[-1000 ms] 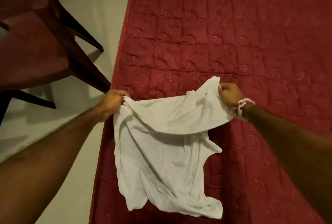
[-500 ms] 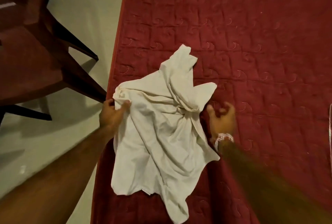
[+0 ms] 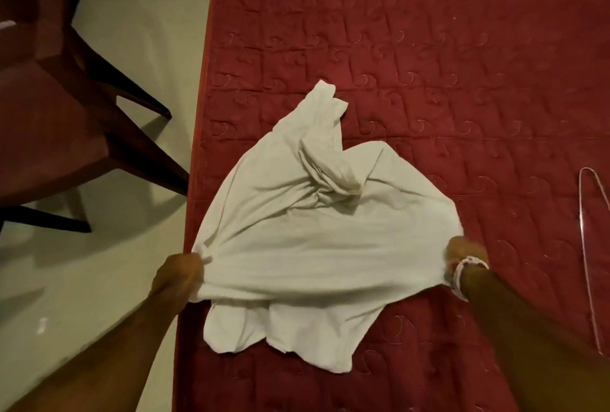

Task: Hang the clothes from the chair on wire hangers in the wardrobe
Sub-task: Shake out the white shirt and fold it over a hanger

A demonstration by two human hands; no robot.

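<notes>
red quilted bed [image 3: 429, 48] | white shirt [image 3: 313, 230] spread crumpled on it, stretched between both hands | left hand [image 3: 180, 274] fisted on shirt edge | right hand [image 3: 465, 251] grips other edge, fingers hidden | wire hanger [image 3: 591, 246] right, cut off

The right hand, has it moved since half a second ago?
Yes. The right hand went right across the red bed and gripped the shirt.
</notes>
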